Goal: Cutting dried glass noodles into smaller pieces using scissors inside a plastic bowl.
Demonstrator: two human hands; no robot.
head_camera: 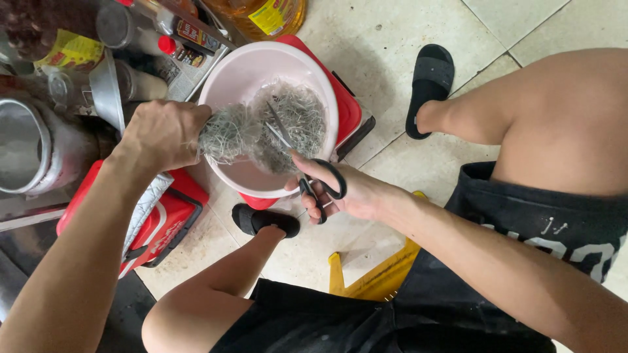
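Above the pink basin, frame centre: cutting position.
Left hand fist-clamped around grey fibrous bundle; right hand fingers looped through black-handled scissors, blades parted.

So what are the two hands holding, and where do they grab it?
The left hand grips a bundle of thin grey strands at one end, over the pink bowl. The right hand holds black scissors by the handle loops.

Left of the grip stand a steel pot and sauce bottles. An oil bottle stands beyond it, a black slipper lies right, and a yellow stool sits below on the tiled floor.
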